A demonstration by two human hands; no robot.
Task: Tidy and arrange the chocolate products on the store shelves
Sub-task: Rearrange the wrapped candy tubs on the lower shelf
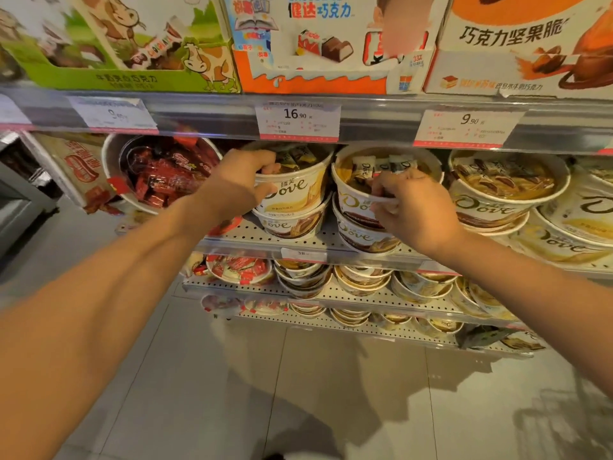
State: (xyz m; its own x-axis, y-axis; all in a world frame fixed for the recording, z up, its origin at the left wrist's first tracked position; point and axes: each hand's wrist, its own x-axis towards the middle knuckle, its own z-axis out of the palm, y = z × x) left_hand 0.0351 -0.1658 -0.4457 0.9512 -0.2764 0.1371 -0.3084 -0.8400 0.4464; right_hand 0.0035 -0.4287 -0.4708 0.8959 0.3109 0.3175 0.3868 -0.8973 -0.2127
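"Dove" marks the tubs (292,190); price tags read "16.90" (297,121) and "9.90" (469,127).

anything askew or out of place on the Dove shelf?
Mostly tidy. The red-wrapped chocolate tub left of the Dove tubs is tipped forward, its open face toward the aisle, unlike the upright stacks. The left hand grips the top left Dove tub; the right hand grips the neighbouring one.

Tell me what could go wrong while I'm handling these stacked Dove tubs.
The left hand grips the rim of the top yellow Dove tub, stacked on another near the shelf edge; a tug could topple it. The right hand on the neighbouring Dove tub may jostle that stack too.
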